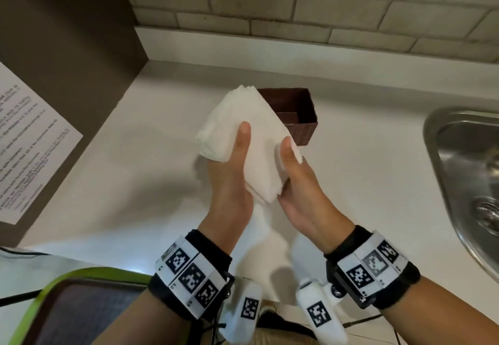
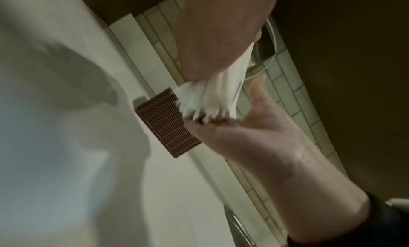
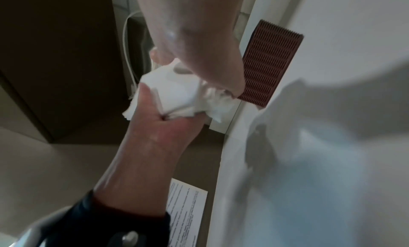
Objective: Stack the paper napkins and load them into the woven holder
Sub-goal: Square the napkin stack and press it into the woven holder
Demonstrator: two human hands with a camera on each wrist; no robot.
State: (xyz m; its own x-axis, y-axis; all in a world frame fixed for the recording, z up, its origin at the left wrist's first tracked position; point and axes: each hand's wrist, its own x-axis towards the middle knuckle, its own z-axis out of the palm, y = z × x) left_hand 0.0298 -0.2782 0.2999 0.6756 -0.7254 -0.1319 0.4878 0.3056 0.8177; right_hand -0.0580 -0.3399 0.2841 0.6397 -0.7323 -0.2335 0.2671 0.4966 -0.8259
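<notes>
Woven holder (image 1: 297,118) upright on white surface (image 1: 151,155) near back wall, open top, dark flat piece on its floor. Napkin stack (image 1: 253,139) held in air just in front of holder, left hand (image 1: 232,180) thumb over top, right hand (image 1: 299,182) clamping right edge. Left wrist view shows fanned napkin edges (image 2: 210,102). Sink (image 1: 464,177) at right; printed sheet (image 1: 29,142) on left wall.

Napkins (image 1: 259,139): soft white paper, matt. Holder (image 1: 299,120): brown ribbed weave, possibly plastic. Bench (image 1: 364,182): smooth white, slight sheen. Sink (image 1: 459,155): brushed metal. Wall (image 1: 297,7): rough pale brick.
</notes>
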